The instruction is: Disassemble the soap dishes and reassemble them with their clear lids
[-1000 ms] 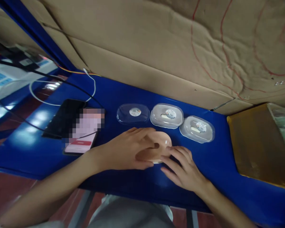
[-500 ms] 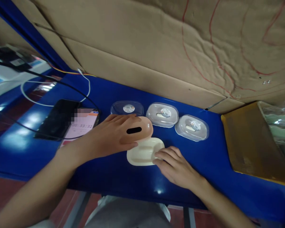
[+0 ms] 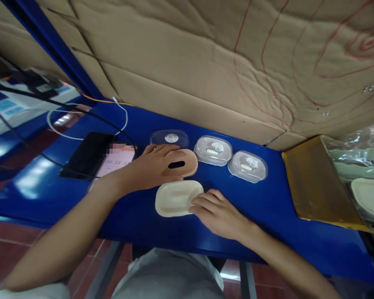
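Observation:
My left hand (image 3: 158,166) is closed around a peach oval piece (image 3: 190,162) with a dark slot in its top, fingers on its far side and thumb on the near side. Just in front lies a shallow cream dish (image 3: 174,199), rounded at its corners and raised in its middle. My right hand (image 3: 216,209) pinches the dish's right end; its thumb is partly hidden. Behind the peach piece sits a clear plastic cover (image 3: 158,137) with a round label. To its right stand two pale containers (image 3: 202,155) (image 3: 235,168) under clear labelled covers.
At the left lie a phone (image 3: 116,160) showing a timer and a black flat device (image 3: 84,155), with cables (image 3: 65,137) about them. A cardboard box (image 3: 314,182) holding green and cream pieces stands at the right. A cardboard wall (image 3: 174,74) rises along the blue table's (image 3: 137,216) back edge.
The cream dish and my right hand have shifted left. The peach piece, which overlapped the dish's far edge, now sits just behind it. The camera view has also turned slightly.

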Available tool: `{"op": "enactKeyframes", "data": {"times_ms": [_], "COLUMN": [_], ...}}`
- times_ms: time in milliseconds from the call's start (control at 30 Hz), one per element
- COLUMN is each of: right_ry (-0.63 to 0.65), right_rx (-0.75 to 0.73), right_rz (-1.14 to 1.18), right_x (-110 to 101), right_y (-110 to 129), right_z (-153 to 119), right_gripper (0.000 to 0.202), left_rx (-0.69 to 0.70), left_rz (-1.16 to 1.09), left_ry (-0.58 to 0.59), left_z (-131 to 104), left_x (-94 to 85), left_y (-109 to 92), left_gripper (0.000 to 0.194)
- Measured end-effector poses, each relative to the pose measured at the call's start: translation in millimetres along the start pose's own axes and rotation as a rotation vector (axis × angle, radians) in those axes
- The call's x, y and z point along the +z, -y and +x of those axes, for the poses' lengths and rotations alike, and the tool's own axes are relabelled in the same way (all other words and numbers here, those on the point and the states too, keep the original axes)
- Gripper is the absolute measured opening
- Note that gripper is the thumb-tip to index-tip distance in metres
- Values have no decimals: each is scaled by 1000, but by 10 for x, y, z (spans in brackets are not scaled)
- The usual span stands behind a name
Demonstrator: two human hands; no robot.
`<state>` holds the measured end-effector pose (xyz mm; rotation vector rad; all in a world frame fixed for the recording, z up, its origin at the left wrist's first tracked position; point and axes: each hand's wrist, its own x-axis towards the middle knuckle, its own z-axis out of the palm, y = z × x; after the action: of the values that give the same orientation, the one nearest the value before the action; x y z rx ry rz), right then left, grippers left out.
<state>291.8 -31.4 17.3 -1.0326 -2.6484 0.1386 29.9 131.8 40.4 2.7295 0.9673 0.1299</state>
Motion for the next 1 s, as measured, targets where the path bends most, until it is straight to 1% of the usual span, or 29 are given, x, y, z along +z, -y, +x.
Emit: {"op": "enactKeyframes", "data": {"times_ms": [67,133,167,233,300,333,367,400,433,500,567,667,733,800,900,1000], "right_ry": [13,-13,-37,-60,-22,9,58,117,178,241,240,217,181,102,-23,-89], "right_rx": [-12,-4,29,145,289,351,418,490,543,581,557,489,463,462,452,445], "right_rz": [-32,-68,-87,-121,-116,-108,-93,-68,-35,38,113,246,319,342,319,279], "right_x": [-107,-300,-414,-627,-762,-788,-788,-769,-739,-680,-671,-771,-857,-898,-838,-687], "right_y": [11,-31,-83,-266,-537,-691,-845,-991,-1120,-1312,-1414,-1464,-1476,-1497,-1554,-1630], "right_z": [89,200,262,388,497,538,568,584,588,559,496,398,373,393,478,556], "right_gripper": [22,28,31,38,47,56,69,82,91,100,99,93,81,67,56,54], "left_rx": [25,53,65,79,68,53,37,17,-8,-64,-101,-84,-64,-51,-38,-27], "left_rz": [5,-8,-20,-35,-17,-3,8,14,15,5,-11,-44,-57,-64,-86,-118], "left_ry": [-7,8,21,48,60,61,63,64,60,55,53,45,51,96,179,209], "left_z": [-5,-6,-4,6,22,31,40,48,55,62,61,51,51,60,70,45], "left_x": [21,60,84,130,160,165,165,161,154,142,138,143,139,120,67,19], "left_y": [-16,-41,-53,-77,-98,-108,-117,-124,-128,-127,-111,-67,-39,-21,-13,2], "left_gripper": [58,65,71,79,80,80,81,83,87,98,107,109,108,107,103,100]}}
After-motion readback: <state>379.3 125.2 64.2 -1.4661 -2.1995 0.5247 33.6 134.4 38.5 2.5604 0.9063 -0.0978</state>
